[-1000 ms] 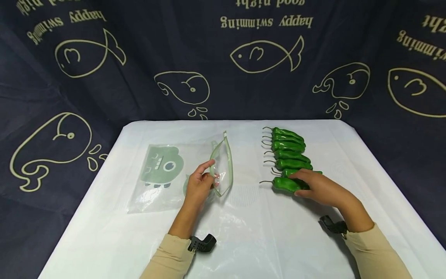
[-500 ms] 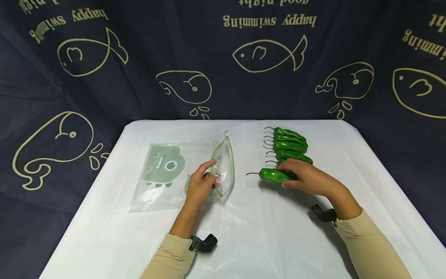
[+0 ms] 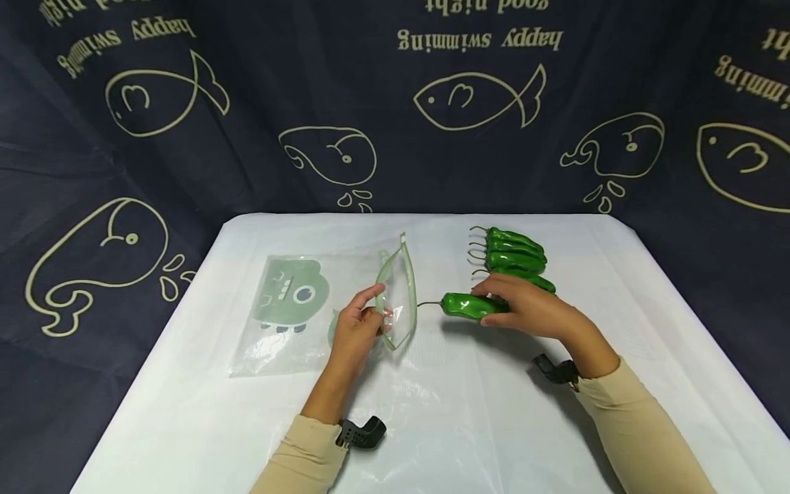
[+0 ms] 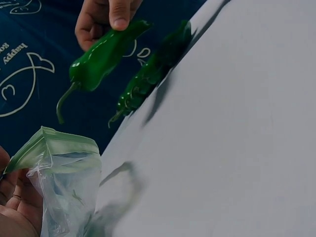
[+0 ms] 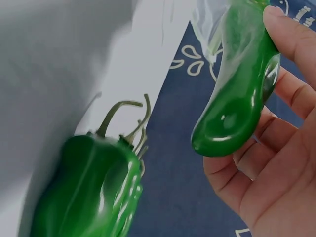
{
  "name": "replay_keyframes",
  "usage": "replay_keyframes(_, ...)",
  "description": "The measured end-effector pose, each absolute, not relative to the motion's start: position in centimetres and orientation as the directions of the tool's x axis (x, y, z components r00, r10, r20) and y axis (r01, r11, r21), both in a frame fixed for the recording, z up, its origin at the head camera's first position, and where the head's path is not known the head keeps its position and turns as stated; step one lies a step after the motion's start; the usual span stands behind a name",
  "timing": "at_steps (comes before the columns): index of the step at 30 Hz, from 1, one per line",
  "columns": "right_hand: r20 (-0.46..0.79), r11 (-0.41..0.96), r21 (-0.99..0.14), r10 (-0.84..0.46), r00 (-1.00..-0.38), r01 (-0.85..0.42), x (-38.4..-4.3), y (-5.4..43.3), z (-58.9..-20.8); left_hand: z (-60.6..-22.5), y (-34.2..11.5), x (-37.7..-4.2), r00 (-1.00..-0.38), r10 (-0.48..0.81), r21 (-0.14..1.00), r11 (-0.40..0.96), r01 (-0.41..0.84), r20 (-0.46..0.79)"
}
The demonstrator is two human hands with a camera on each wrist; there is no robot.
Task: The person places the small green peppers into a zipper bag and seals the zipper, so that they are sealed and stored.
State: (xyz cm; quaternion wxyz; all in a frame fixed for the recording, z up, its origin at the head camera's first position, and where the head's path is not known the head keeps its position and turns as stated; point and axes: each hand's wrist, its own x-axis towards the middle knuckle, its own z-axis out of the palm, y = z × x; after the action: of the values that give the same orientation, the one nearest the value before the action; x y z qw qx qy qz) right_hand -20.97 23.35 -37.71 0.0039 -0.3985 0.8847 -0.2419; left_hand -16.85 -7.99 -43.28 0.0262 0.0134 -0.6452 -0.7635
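Observation:
My left hand [image 3: 354, 326] pinches the near side of the mouth of a clear zip bag [image 3: 395, 298] with a green rim; its mouth gapes to the right. The rest of the bag, printed with a green one-eyed monster, lies flat to the left. Between thumb and fingers my right hand [image 3: 524, 305] holds a glossy green pepper [image 3: 469, 306] by its tip half. The pepper's stem points left, right at the bag's rim in the head view. In the right wrist view the same pepper [image 5: 232, 113] hangs clear of a row of other peppers [image 5: 89, 187].
Several green peppers [image 3: 515, 261] lie side by side at the back right, stems to the left, partly hidden behind my right hand. A white cloth covers the table [image 3: 457, 412]. Behind it hangs a dark blue curtain [image 3: 382, 82] with fish and whale drawings.
My right hand has taken a pepper from the near end of the row and carried it left toward the bag's mouth. My left hand and the bag stay nearly still.

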Motion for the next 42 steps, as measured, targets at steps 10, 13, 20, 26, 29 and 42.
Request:
replay_keyframes(10,0.199,0.526,-0.451,-0.728,-0.656,-0.721,-21.6,21.4,-37.9,-43.3,-7.8,-16.8,-0.999,-0.046,0.988,-0.155,0.02,0.013)
replay_keyframes(13,0.18,0.537,-0.452,-0.728,-0.662,-0.713,-21.9,20.6,-37.9,-43.2,-7.9,-16.9,-0.998,-0.053,0.988,-0.148,0.037,0.03)
replay_keyframes(20,0.159,0.51,-0.466,-0.755,-0.636,-0.722,-22.6,18.8,-38.1,-43.1,-7.9,-17.1,-0.999,-0.04,0.987,-0.159,0.034,0.028)
replay_keyframes(26,0.147,0.485,-0.482,-0.776,-0.613,-0.73,-22.9,17.1,-38.9,-43.3,-7.9,-16.9,-0.998,-0.044,0.99,-0.139,0.038,0.032)
replay_keyframes(29,0.144,0.475,-0.491,-0.783,-0.605,-0.731,-23.0,16.1,-39.2,-43.4,-7.9,-16.8,-0.999,-0.043,0.989,-0.144,0.038,0.032)
replay_keyframes(42,0.072,0.443,-0.535,-0.824,-0.562,-0.719,-22.6,12.4,-40.4,-43.7,-7.8,-16.8,-0.995,-0.042,0.981,-0.166,0.096,0.09)
